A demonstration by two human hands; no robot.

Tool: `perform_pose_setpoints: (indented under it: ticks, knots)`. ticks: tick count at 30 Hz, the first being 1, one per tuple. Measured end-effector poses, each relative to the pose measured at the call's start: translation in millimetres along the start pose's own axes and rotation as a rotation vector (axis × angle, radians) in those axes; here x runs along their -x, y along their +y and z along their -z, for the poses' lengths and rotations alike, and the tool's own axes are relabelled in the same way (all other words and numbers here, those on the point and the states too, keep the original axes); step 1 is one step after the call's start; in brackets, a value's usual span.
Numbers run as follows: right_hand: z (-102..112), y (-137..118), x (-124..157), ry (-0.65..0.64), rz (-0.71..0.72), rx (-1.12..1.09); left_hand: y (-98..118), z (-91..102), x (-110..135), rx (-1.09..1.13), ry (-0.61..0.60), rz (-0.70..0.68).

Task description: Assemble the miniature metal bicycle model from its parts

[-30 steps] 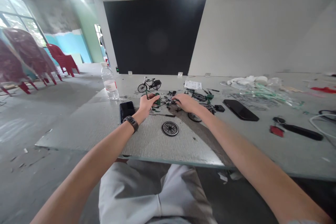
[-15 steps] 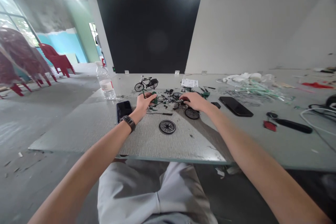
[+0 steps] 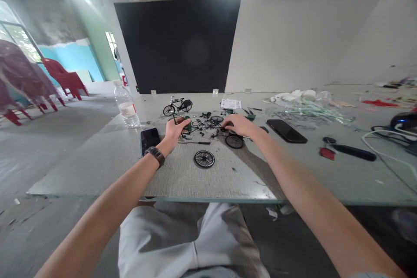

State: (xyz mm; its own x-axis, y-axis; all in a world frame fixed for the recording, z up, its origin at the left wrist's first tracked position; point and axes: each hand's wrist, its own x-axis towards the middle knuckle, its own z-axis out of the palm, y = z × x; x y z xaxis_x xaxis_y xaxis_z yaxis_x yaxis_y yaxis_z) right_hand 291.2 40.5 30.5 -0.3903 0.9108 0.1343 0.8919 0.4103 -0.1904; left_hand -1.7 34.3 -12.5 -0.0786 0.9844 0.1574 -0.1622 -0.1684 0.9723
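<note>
My left hand (image 3: 175,132) is closed on a green model bicycle frame (image 3: 188,126), thumb and fingers pinching it above the table. Part of that frame is hidden behind the fingers. With its fingers bent down, my right hand (image 3: 239,125) reaches into a spread of small dark and green parts (image 3: 206,127); what its fingertips pinch, if anything, I cannot make out. Just below that hand lies a black spoked wheel (image 3: 234,141). Another spoked wheel (image 3: 204,159) rests flat nearer to me. A thin dark-handled tool (image 3: 203,143) lies between the hands and this wheel.
A small assembled model bicycle (image 3: 177,106) stands behind my left hand, near a printed sheet (image 3: 231,104). A water bottle (image 3: 126,106) and a phone (image 3: 150,140) are at left. Rightward lie another phone (image 3: 286,130), plastic bags (image 3: 304,103), a black-handled tool (image 3: 354,152) and cables (image 3: 384,150).
The camera view has swung slightly to the right. My left hand keeps the green frame; my right hand has shifted a little among the parts.
</note>
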Motion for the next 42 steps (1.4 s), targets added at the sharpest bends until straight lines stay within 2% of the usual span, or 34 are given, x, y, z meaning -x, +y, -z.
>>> perform_pose_setpoints:
  ticks: [3, 9, 15, 19, 31, 39, 42]
  knots:
    - [-0.4, 0.7, 0.1, -0.013, -0.002, 0.019, -0.4, 0.2, -0.3, -0.005, -0.001, -0.002]
    - [-10.9, -23.1, -1.8, 0.111, 0.073, 0.056, 2.8, -3.3, 3.3, 0.019, -0.007, -0.006]
    - [-29.6, -44.6, -12.9, 0.040, 0.150, 0.100, 6.6, -5.6, 6.2, 0.028, 0.013, 0.001]
    - [-29.3, -45.2, -12.7, 0.001, 0.107, 0.090, 4.8, -4.5, 4.7, 0.024, 0.000, 0.000]
    - [-25.5, -36.0, -7.5, 0.011, 0.042, 0.099, 6.3, -4.0, 5.5, 0.038, -0.005, 0.001]
    - [-25.7, -32.2, -5.6, 0.043, -0.003, 0.136, 6.0, -4.4, 4.6, 0.050, 0.001, -0.002]
    - [-27.6, -36.7, -5.1, 0.086, 0.026, 0.168, 4.2, -4.2, 3.8, 0.046, 0.000, -0.011]
